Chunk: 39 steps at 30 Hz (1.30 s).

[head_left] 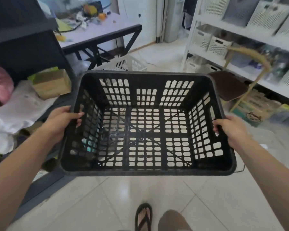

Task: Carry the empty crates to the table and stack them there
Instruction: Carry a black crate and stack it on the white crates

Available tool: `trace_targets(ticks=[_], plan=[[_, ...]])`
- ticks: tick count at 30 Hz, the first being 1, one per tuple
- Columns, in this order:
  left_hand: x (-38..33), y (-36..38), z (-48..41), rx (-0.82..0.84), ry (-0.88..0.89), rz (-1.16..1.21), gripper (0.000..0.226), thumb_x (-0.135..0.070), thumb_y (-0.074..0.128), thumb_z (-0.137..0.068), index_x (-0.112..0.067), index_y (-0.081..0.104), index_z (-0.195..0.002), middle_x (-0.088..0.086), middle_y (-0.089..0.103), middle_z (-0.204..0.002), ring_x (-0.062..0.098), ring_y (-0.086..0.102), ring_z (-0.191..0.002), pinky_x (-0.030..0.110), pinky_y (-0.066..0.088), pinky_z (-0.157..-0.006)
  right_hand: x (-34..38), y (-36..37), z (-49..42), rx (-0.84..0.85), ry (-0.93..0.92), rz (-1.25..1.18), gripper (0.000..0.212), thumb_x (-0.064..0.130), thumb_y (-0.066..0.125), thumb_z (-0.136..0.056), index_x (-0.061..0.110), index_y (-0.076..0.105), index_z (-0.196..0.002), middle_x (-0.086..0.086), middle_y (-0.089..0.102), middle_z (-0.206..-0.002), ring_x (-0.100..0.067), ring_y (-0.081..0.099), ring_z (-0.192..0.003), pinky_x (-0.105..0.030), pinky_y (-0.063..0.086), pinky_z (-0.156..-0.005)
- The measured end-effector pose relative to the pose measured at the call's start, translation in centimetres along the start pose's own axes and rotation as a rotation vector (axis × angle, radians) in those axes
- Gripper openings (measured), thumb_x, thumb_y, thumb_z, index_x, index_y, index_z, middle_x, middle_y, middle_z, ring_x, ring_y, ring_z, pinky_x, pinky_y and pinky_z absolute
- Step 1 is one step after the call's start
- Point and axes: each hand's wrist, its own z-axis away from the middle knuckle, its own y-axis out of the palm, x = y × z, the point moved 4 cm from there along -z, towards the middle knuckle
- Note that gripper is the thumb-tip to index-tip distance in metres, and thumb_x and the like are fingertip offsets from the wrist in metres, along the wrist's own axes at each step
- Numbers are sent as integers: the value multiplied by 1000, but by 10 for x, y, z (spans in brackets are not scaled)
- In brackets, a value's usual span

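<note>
An empty black slotted crate hangs in the air in front of me, above the tiled floor. My left hand grips its left rim with the fingers curled inside. My right hand grips the right rim at the handle slot. Just beyond the black crate, a white slotted crate sits on the floor. A light-topped table with a black frame stands at the back left, with clutter at its far end.
A dark shelf unit with a cardboard box and white bags lines the left. A wooden chair and white shelving holding baskets stand on the right. My sandalled foot is on the tiles below.
</note>
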Motion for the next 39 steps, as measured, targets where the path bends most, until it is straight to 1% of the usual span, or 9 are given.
trace_targets(ticks=[7, 10, 14, 18, 23, 26, 32, 35, 39], plan=[[-45, 51, -122, -68, -42, 19, 17, 3, 46, -90, -9, 57, -89, 4, 56, -80, 1, 55, -45, 13, 48, -47, 61, 45, -142, 39, -14, -2, 12, -5, 59, -79, 7, 61, -74, -7, 58, -52, -7, 54, -35, -17, 44, -37], [-58, 76, -179, -112, -70, 21, 16, 2, 48, -89, -8, 59, -95, 6, 57, -77, 8, 54, -53, 15, 47, -43, 87, 70, -209, 68, -11, 25, 11, -4, 60, -79, 6, 62, -75, -9, 59, -57, -7, 55, -35, -17, 44, -36], [-73, 96, -249, -231, -83, 83, 15, 2, 53, -85, -6, 63, -93, 2, 63, -57, 9, 56, -47, 18, 45, -40, 140, 112, -307, 165, -43, 56, 10, -3, 59, -80, 6, 64, -80, -8, 61, -61, -7, 55, -37, -19, 45, -37], [-87, 101, -305, -333, -101, 67, 28, 6, 51, -77, -10, 66, -95, 0, 69, -65, 16, 61, -52, 29, 49, -45, 203, 164, -390, 240, -118, 122, 14, -2, 60, -81, 10, 65, -82, -9, 65, -68, -6, 56, -41, -19, 45, -39], [-106, 93, -373, -419, -87, 105, 41, 17, 46, -74, -10, 63, -100, 4, 66, -85, 20, 61, -69, 30, 49, -53, 268, 255, -475, 346, -164, 185, 17, 0, 61, -81, 16, 65, -80, -7, 68, -68, -6, 59, -43, -19, 48, -41], [-116, 83, -425, -488, -72, 119, 38, 21, 43, -74, -7, 62, -92, 7, 64, -88, 22, 56, -67, 24, 51, -46, 300, 325, -520, 395, -194, 215, 16, -2, 62, -81, 14, 64, -78, -8, 67, -68, -6, 58, -42, -19, 47, -40], [-112, 52, -556, -592, -145, 144, 35, 19, 47, -73, -7, 63, -89, 7, 62, -84, 21, 56, -66, 18, 49, -44, 339, 470, -610, 437, -173, 296, 13, -2, 62, -82, 10, 64, -84, -10, 67, -70, -12, 59, -48, -23, 48, -44], [-104, 33, -615, -628, -224, 167, 34, 16, 53, -71, -6, 64, -94, 7, 66, -85, 22, 61, -69, 28, 52, -53, 364, 533, -645, 460, -198, 334, 16, -2, 61, -82, 14, 64, -81, -8, 66, -70, -8, 58, -44, -19, 47, -40], [-96, 13, -682, -644, -326, 182, 32, 8, 58, -70, -13, 66, -92, 4, 68, -72, 16, 65, -59, 30, 49, -49, 383, 601, -691, 493, -199, 365, 22, -4, 61, -81, 17, 66, -76, -6, 66, -69, -5, 56, -39, -18, 48, -41]])
